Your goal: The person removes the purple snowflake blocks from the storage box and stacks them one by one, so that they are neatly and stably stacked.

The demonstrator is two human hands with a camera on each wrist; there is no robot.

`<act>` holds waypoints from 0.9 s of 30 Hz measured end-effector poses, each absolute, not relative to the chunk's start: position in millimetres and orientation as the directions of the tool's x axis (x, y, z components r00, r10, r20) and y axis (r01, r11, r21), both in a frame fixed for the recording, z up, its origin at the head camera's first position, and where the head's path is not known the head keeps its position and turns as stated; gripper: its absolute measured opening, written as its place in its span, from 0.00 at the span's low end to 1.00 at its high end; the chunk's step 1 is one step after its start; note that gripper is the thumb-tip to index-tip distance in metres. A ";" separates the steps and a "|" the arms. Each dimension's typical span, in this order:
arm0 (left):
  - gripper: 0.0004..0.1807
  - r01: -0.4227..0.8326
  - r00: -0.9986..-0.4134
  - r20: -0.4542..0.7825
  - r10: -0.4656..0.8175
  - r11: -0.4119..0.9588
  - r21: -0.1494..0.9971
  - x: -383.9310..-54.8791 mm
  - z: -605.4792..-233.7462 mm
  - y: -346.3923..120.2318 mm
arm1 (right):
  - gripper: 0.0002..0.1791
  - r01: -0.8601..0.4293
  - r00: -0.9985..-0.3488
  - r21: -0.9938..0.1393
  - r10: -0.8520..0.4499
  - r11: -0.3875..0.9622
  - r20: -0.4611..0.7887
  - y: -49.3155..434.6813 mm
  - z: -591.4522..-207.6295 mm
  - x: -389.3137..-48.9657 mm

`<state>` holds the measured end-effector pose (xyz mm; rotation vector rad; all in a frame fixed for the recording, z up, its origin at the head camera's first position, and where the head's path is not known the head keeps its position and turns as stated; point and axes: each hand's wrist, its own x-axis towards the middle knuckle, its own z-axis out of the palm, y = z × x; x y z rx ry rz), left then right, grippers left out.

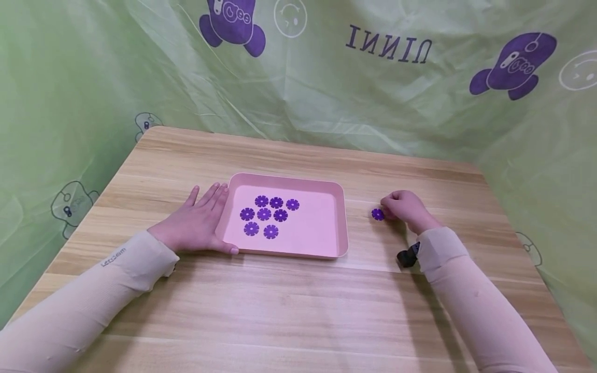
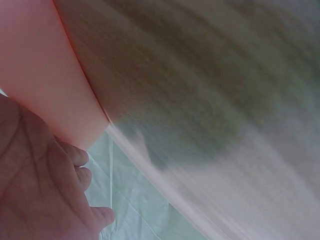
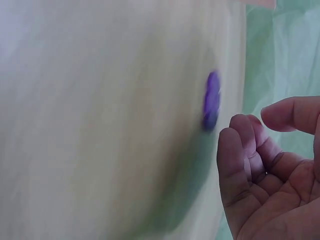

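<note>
A pink tray [image 1: 308, 223] lies on the table with several purple notched discs [image 1: 264, 214] grouped toward its left side. My left hand [image 1: 198, 223] is spread flat at the tray's left end, fingers along that side and thumb at the front corner. In the left wrist view, the palm [image 2: 40, 175] is beside the pink tray wall [image 2: 55, 75]. Right of the tray, one more purple disc [image 1: 377, 214] is on the table, with my right hand [image 1: 408, 210] beside it. The right wrist view shows a gap between thumb and bent fingers [image 3: 232, 165], with the purple disc [image 3: 212, 100] apart from them.
The wood-grain table [image 1: 289, 311] extends around the tray. A green printed sheet [image 1: 326, 93] hangs behind the table and along its sides. A small black device [image 1: 408, 256] is at the right wrist.
</note>
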<state>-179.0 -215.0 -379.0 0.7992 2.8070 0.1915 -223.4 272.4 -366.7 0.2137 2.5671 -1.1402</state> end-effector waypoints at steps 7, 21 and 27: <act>0.81 0.498 -0.832 -0.177 0.525 0.849 0.176 -179.7 -378.9 -214.6 | 0.17 0.211 -0.944 -0.715 -0.051 0.667 -0.326 238.8 -354.7 -231.7; 0.81 0.495 -0.833 -0.180 0.523 0.850 0.178 -178.6 -378.3 -214.7 | 0.14 0.100 -0.940 -0.758 -0.189 0.645 -0.285 159.6 -336.9 -246.2; 0.80 0.495 -0.834 -0.178 0.522 0.851 0.176 -177.4 -377.3 -214.8 | 0.12 0.061 -0.924 -0.755 -0.249 0.652 -0.290 134.0 -337.0 -249.8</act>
